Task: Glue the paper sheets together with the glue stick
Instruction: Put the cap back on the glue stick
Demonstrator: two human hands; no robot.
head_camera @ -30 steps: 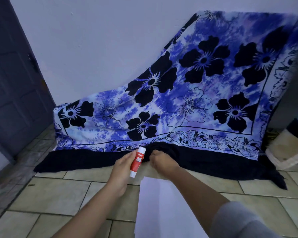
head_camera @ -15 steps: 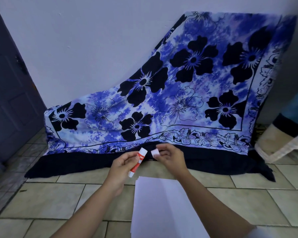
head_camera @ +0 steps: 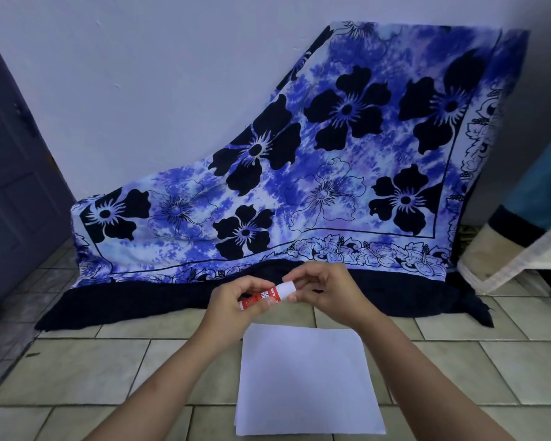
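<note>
1. The glue stick [head_camera: 269, 294] is the only container in view: a small red tube held nearly level in the air above the far edge of the paper sheets [head_camera: 306, 380], its right end slightly higher.
2. A white cap [head_camera: 286, 288] sits on the tube's right end, flush against the red body, so no glue shows.
3. The left hand [head_camera: 233, 305] grips the red body, its fingers curled over the tube.
4. The right hand [head_camera: 334, 292] pinches the white cap between thumb and fingertips. The two hands are close together, joined by the tube.
5. White lettering runs along the red label. Fingers partly cover it and it is too small to read with certainty.
6. The paper sheets lie in a neat white stack on the tiled floor [head_camera: 93, 370], between the forearms and untouched by either hand. No writing shows on the top sheet.
7. Behind the hands, a blue-and-white floral cloth [head_camera: 331, 192] with black flowers leans against the wall [head_camera: 140, 90], with its dark hem spread on the tiles.
8. A dark panelled door [head_camera: 10, 192] stands at the left.
</note>
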